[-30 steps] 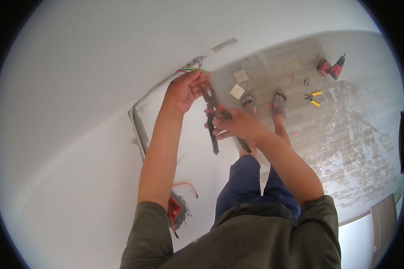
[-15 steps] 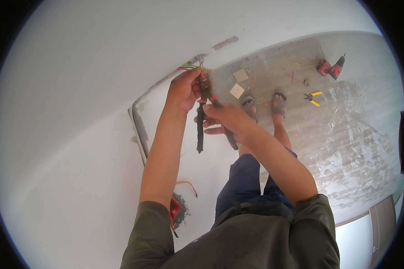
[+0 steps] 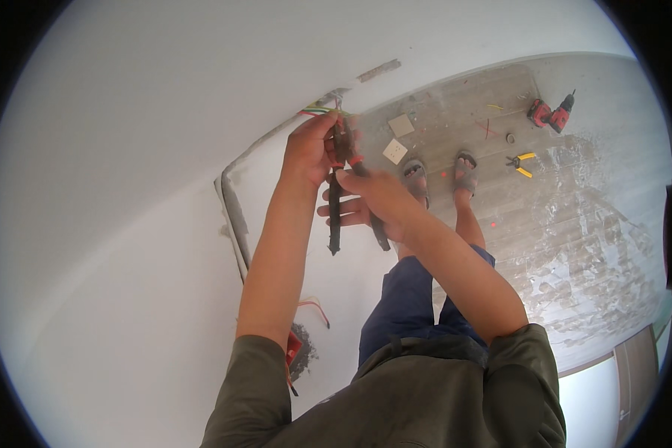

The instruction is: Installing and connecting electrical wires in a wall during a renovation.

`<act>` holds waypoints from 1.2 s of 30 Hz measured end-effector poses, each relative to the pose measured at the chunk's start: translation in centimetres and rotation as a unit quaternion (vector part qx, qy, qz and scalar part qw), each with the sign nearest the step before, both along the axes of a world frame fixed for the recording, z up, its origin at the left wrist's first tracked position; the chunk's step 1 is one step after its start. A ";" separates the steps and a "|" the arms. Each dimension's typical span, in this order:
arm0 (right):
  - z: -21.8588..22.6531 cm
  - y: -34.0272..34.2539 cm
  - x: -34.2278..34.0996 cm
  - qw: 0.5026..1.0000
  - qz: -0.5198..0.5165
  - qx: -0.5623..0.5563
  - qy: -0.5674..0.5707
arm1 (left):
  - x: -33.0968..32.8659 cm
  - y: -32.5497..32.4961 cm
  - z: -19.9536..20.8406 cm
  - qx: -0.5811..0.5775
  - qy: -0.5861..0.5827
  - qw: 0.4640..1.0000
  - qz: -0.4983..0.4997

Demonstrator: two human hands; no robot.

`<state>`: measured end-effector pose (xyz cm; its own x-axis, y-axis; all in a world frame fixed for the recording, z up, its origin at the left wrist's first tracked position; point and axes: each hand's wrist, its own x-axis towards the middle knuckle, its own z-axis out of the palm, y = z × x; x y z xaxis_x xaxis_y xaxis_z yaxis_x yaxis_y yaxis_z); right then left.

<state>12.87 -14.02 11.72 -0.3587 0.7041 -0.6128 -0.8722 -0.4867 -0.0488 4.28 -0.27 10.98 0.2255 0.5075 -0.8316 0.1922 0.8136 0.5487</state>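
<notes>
My right hand (image 3: pixel 381 200) has hold of pliers (image 3: pixel 335 213) with long dark handles and red bands near the joint. The handles stand apart, with some fingers stretched across between them. My left hand (image 3: pixel 310 147) is closed up at the pliers' head, its fingertips pinching at thin wires. Those electrical wires (image 3: pixel 315 111), green, red and yellow, come out of the wall right beside the fingertips. Fingers hide the jaws in part, so what lies between them cannot be made out.
A chased groove (image 3: pixel 234 213) runs along the white wall, with a red wall box (image 3: pixel 293 346) and loose wires lower down. On the dusty floor lie a red cordless drill (image 3: pixel 551 116), yellow-handled pliers (image 3: pixel 522 163), a tape roll (image 3: pixel 510 138) and two square plates (image 3: pixel 395 151).
The pliers' handles have come slightly closer together. Both hands have shifted a little, the left one slightly to the right, while staying at the wires.
</notes>
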 end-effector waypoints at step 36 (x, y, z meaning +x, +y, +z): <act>-0.2 -0.4 5.4 0.991 0.121 0.034 0.045 | -1.0 0.7 -0.7 0.021 -0.014 0.998 -0.059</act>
<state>18.27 -14.40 11.48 -0.5741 0.6285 -0.5247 -0.7320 -0.6811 -0.0149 3.32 0.40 10.29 0.3079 0.5101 -0.8031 0.2690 0.7630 0.5878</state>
